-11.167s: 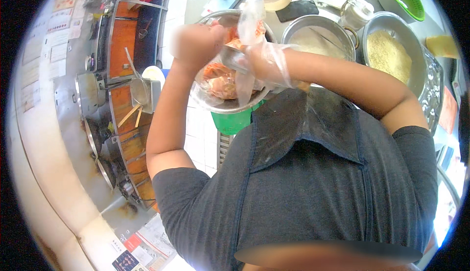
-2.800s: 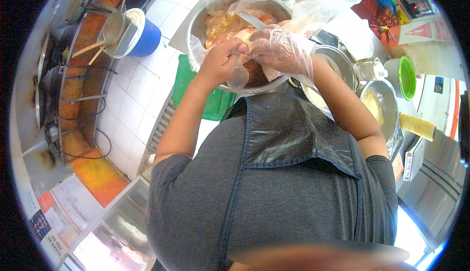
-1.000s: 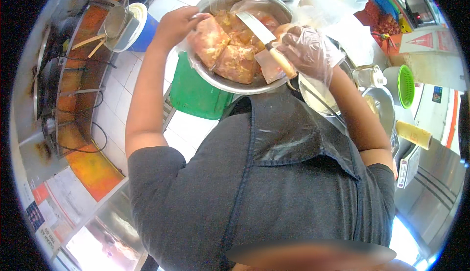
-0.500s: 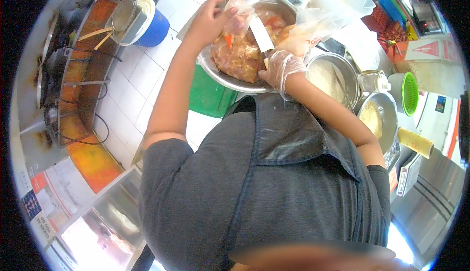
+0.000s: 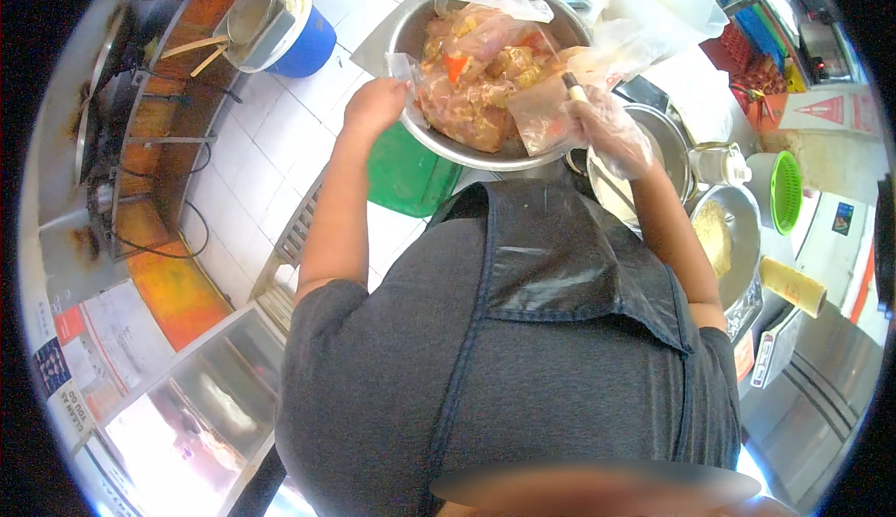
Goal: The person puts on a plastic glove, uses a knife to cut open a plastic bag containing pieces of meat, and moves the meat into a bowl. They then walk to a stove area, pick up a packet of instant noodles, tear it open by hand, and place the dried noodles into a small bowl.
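Note:
Raw marinated meat pieces (image 5: 467,111) lie in a large steel bowl (image 5: 450,151), inside a clear plastic bag (image 5: 539,118) that is spread open over them. At the bowl's left rim, my bare left hand (image 5: 375,106) is closed on an edge of the bag. My right hand (image 5: 611,134), in a clear plastic glove, is at the bowl's right rim. Its fingers wrap round a knife, whose pale handle with a dark end (image 5: 574,88) sticks up; the blade is not clearly visible. Plastic also lies beside those fingers.
Right of the bowl stand a steel pot (image 5: 661,125), a glass jar (image 5: 719,160), a bowl of yellowish crumbs (image 5: 733,265) and a green basket (image 5: 787,192). A green container (image 5: 406,176) is below the bowl. At left is a blue bucket (image 5: 313,46) with a strainer (image 5: 250,15) on top.
My left hand has moved down from over the meat to the bowl's left rim. My right hand has swung right, taking the knife blade off the meat. The bag now lies wider open.

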Motion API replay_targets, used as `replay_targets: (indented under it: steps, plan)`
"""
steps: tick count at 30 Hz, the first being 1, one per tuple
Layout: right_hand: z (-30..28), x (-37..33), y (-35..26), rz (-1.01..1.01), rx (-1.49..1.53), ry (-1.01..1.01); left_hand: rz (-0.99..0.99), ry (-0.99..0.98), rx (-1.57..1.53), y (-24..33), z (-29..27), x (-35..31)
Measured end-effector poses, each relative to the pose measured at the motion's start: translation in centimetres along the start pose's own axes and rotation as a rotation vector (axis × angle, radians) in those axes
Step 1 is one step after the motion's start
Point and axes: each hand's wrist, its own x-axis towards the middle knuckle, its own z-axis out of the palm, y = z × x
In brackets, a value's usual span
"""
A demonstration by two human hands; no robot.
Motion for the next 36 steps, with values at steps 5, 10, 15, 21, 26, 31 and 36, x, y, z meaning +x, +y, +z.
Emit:
replay_targets:
  steps: [5, 10, 15, 21, 26, 31, 36]
  plan:
    - [-2.7, -4.3, 1.2, 0.051, 0.232, -0.048, 0.088, -0.126, -0.855, 2.1, -4.2, -2.8]
    - [-3.7, -6.3, 3.0, -0.033, -0.263, -0.014, 0.308, -0.144, -1.305, 4.5, -7.4, -3.7]
    - [-3.8, -8.6, 1.2, -0.075, -0.277, 0.041, 0.46, -0.332, -1.444, 7.0, -8.0, -2.3]
    - [-4.9, -9.5, 1.9, -0.163, -0.275, 0.062, 0.436, -0.343, -1.171, 5.6, -8.7, -1.9]
    - [-4.5, -9.7, 1.3, 0.075, -0.068, -0.018, 0.632, 0.147, -0.664, 1.2, -7.8, -2.8]
    - [-3.8, -8.5, 1.0, -0.051, -0.042, 0.024, 0.309, -0.026, -0.927, -0.4, -7.8, -3.9]
    - [-3.3, -7.0, 0.7, -0.201, -0.062, 0.024, 0.193, -0.118, -1.077, 0.9, -9.0, -4.6]
